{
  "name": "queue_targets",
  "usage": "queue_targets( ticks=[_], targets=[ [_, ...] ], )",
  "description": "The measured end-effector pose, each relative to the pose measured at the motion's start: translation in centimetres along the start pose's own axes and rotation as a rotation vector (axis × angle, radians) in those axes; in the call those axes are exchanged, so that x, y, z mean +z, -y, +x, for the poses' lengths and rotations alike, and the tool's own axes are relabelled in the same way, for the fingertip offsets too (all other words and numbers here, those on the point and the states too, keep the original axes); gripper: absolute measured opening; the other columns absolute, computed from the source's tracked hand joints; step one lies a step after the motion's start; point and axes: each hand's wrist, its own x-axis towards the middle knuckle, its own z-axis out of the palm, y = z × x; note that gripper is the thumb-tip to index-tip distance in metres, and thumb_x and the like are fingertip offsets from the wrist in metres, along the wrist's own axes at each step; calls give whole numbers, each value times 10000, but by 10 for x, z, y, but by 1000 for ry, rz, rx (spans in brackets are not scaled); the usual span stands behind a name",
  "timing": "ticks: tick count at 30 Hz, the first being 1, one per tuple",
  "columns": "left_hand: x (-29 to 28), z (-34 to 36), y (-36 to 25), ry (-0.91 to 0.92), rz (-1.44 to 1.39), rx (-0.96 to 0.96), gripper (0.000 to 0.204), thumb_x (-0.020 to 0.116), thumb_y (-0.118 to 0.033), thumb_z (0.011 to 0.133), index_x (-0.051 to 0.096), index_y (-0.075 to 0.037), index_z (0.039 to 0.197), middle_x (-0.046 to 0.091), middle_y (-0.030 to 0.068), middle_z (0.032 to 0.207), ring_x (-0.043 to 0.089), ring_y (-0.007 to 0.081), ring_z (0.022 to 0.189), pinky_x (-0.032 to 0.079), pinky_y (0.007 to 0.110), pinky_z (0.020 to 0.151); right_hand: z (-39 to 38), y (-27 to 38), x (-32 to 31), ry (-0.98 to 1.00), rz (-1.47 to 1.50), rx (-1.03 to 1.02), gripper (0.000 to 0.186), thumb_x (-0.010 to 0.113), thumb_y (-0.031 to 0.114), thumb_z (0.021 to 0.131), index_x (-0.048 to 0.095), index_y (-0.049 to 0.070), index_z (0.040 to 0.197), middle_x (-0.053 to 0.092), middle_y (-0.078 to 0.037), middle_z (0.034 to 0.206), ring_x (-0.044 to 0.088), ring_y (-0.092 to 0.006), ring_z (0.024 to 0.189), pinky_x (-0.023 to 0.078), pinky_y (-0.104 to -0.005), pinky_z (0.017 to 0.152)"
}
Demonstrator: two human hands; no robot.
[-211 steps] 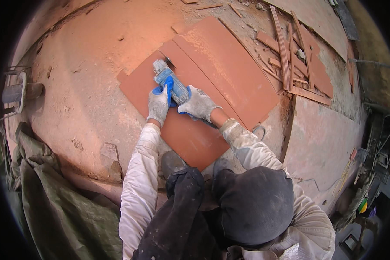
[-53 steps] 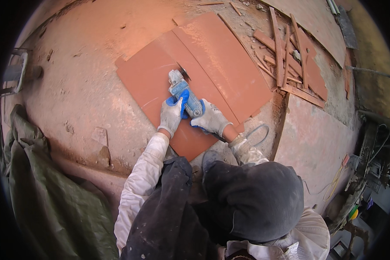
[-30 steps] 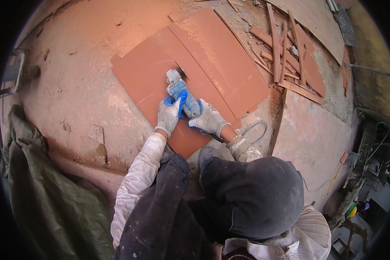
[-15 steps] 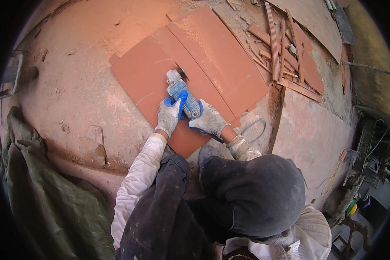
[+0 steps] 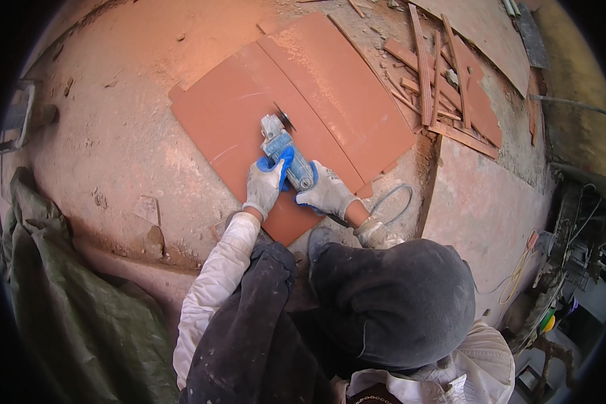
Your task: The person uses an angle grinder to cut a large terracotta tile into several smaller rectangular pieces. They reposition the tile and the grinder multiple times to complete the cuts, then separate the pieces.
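A dusty blue angle grinder (image 5: 283, 153) is held between my two hands over a reddish-brown tile (image 5: 229, 114). My left hand (image 5: 265, 183), in a grey and blue work glove, is closed round the left side of its body. Gloved the same way, my right hand (image 5: 326, 191) grips the rear end. The dark disc (image 5: 285, 120) stands edge-on at the tool's far end, by a thin pale line on the tile. Whether it touches the surface I cannot tell. Another reddish tile (image 5: 343, 87) lies alongside to the right, its face streaked with dust.
Cut tile strips (image 5: 444, 81) lie in a heap at the far right, among rubble. A grey cable (image 5: 400, 195) loops beside my right wrist. A green tarpaulin (image 5: 74, 289) is bunched at the lower left. Orange dust coats the concrete floor (image 5: 135, 81) at the far left.
The grinder and both hands have shifted slightly nearer to me and a little to the right along the tile. Both hands keep their grip.
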Motion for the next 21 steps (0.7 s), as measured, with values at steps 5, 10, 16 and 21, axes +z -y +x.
queue_targets(
  ticks=[5, 10, 16, 21],
  targets=[
    [4, 1, 7, -37, -41, 24, 369, 818, -329, 1044, 807, 39, 1072, 781, 87, 897, 738, 159, 729, 647, 345, 619, 1, -7, 5, 20, 44, 20, 700, 865, 331, 747, 595, -29, 1283, 750, -315, 1159, 747, -479, 1099, 601, -523, 938],
    [6, -4, 3, -24, -60, -9, 349, 812, -307, 1051, 811, 39, 1098, 789, 80, 912, 735, 148, 731, 646, 341, 618, -6, -8, 4, -15, -18, 29, 686, 868, 335, 746, 599, -21, 1267, 746, -321, 1174, 733, -496, 1137, 590, -537, 951],
    [6, -8, -3, -8, -23, -7, 334, 825, -283, 1043, 810, 41, 1123, 785, 65, 912, 727, 133, 739, 642, 336, 617, -9, -6, 2, -21, -15, -3, 681, 868, 331, 748, 604, -20, 1268, 747, -318, 1163, 727, -499, 1149, 585, -538, 970],
    [6, -7, -1, -14, -58, -44, 340, 839, -284, 1033, 810, 42, 1125, 781, 59, 920, 723, 129, 742, 645, 333, 621, -11, -5, 1, -18, 18, 10, 673, 861, 329, 754, 608, -17, 1273, 748, -312, 1177, 723, -497, 1162, 583, -534, 977]
  ],
)
